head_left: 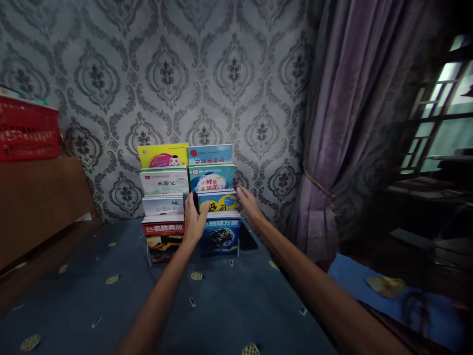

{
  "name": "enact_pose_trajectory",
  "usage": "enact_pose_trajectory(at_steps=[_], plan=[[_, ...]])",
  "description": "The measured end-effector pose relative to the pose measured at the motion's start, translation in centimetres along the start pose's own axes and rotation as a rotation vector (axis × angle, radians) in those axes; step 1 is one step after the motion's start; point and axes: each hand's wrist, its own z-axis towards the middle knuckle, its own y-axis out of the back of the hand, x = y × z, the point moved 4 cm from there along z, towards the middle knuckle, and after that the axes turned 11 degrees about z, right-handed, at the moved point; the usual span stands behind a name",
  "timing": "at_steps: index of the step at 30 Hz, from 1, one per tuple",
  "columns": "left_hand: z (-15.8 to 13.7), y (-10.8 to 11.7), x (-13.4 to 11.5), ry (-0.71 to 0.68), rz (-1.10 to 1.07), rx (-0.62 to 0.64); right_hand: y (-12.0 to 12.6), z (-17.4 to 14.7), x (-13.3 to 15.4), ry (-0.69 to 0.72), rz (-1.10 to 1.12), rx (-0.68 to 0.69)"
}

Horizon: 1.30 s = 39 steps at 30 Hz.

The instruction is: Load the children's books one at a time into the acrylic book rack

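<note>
Two columns of children's books stand in stepped tiers against the wall. My left hand is at the left edge of a blue and yellow book in the right column, its thumb on the cover and its other fingers partly hidden. At that book's right edge, my right hand grips with bent fingers. In front of it stands a blue earth-picture book; behind are a teal book and a light blue book. The left column has a dark red book, white books and a yellow book.
The books stand on a dark blue patterned tablecloth. A dark flat object lies right of the stack. A red basket sits on a brown box at left. Purple curtains hang at right, near a blue cloth.
</note>
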Motion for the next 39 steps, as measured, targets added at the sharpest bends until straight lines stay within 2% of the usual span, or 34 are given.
enact_pose_trajectory(at_steps=[4, 7, 12, 18, 21, 25, 27, 29, 31, 33, 39], plan=[[1.1, -0.1, -0.9, 0.012, 0.041, 0.004, -2.2, 4.8, 1.9, 0.007, 0.022, 0.119], [1.5, -0.2, -0.9, 0.043, 0.05, -0.007, -3.2, 6.7, 2.4, -0.013, 0.018, 0.154], [2.1, -0.4, -0.5, 0.076, 0.052, -0.018, -2.8, 7.4, 2.1, -0.065, -0.014, 0.118], [2.3, -0.6, -0.9, 0.064, 0.162, -0.037, -2.8, 7.1, 1.8, -0.016, -0.021, 0.102], [3.0, 0.8, -2.6, -0.049, 0.325, -0.062, -3.0, 7.4, 1.7, 0.013, -0.032, 0.114], [6.3, 3.8, -6.4, -0.323, 0.596, -0.091, -2.9, 8.0, 1.5, 0.055, -0.059, 0.13], [8.6, 4.5, -8.2, -0.484, 0.775, -0.036, -2.7, 8.3, 1.4, 0.083, -0.08, 0.125], [10.9, 4.4, -9.2, -0.601, 0.95, 0.084, -2.6, 8.5, 1.3, 0.115, -0.107, 0.112], [12.7, 3.7, -9.6, -0.657, 1.085, 0.223, -2.6, 8.6, 1.3, 0.143, -0.134, 0.101], [13.9, 3.0, -9.6, -0.674, 1.157, 0.312, -2.7, 8.7, 1.2, 0.162, -0.155, 0.097], [14.9, 1.4, -9.9, -0.683, 1.184, 0.339, -2.7, 8.6, 1.2, 0.189, -0.205, 0.102]])
